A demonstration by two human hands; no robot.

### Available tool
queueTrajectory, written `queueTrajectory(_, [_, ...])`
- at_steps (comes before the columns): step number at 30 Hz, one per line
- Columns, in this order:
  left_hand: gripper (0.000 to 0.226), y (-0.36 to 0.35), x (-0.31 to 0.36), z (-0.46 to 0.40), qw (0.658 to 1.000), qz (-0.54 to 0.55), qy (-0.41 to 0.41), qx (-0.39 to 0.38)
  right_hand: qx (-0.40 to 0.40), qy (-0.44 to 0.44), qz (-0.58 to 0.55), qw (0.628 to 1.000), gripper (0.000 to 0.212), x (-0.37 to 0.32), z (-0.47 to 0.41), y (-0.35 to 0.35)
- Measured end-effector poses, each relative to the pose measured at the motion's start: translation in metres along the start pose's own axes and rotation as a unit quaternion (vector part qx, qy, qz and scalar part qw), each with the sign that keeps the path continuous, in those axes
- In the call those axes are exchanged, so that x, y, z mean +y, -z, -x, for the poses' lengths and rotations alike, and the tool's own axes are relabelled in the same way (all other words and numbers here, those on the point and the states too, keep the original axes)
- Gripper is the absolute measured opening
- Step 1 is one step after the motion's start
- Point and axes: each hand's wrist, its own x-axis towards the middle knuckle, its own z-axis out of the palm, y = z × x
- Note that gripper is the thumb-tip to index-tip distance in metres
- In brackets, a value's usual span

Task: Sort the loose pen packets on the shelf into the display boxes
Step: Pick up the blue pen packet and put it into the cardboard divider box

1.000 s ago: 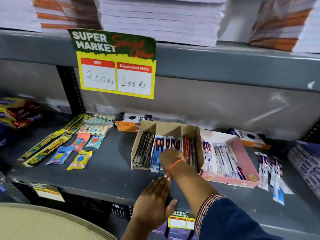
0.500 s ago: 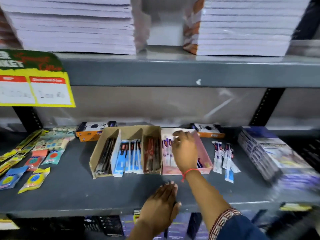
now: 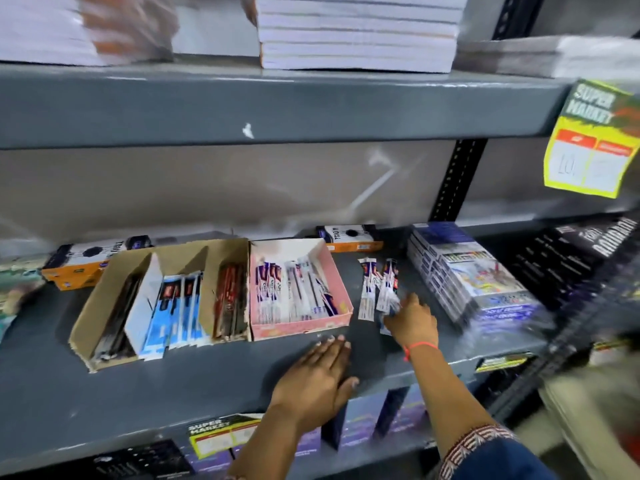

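Several loose pen packets lie on the grey shelf, right of the pink display box. My right hand rests on their near ends with fingers curled around them; the packets still touch the shelf. The pink box holds white and purple packets. Against its left side stands a brown cardboard box with three compartments holding black, blue and red packets. My left hand lies flat on the shelf's front edge, holding nothing.
A stack of wrapped colour-set boxes sits just right of the loose packets, with black boxes beyond. Two orange-and-white boxes stand behind the display boxes. Paper stacks fill the upper shelf. A yellow price sign hangs at the right.
My right hand left the brown box, passed over the pink box and reached the loose packets on the right. The view swung right. My left hand stayed on the shelf edge.
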Motion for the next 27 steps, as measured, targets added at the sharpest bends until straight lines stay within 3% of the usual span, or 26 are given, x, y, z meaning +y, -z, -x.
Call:
queueTrajectory(4, [0.060,0.002,-0.001,0.002,1.000,0.012,0.010,0.003,-0.007,-0.010,-0.007,1.000,0.043,-0.007,-0.006,0.002])
queueTrajectory(9, [0.061,0.005,0.000,0.003,1.000,0.022,0.019,-0.003,0.025,-0.012,-0.001,1.000,0.042,-0.006,-0.012,0.003])
queueTrajectory(19, [0.062,0.003,-0.001,0.003,1.000,-0.010,0.004,-0.012,-0.016,-0.061,-0.075,0.995,0.046,0.001,-0.034,0.013])
queueTrajectory(21, [0.062,0.002,-0.001,0.002,1.000,-0.001,0.009,-0.011,-0.026,-0.067,-0.098,0.993,0.039,0.006,-0.036,0.013])
queueTrajectory(23, [0.062,0.002,-0.002,0.001,1.000,0.012,0.014,-0.013,-0.040,-0.061,-0.112,0.991,0.015,0.011,-0.035,0.017])
queueTrajectory(25, [0.062,0.002,-0.002,0.001,1.000,0.007,0.014,-0.016,-0.024,-0.056,-0.195,0.979,0.008,0.019,-0.031,0.018])
queueTrajectory(27, [0.062,0.002,-0.001,0.001,1.000,-0.004,0.016,-0.017,-0.026,-0.058,-0.365,0.929,0.009,0.023,-0.016,0.019])
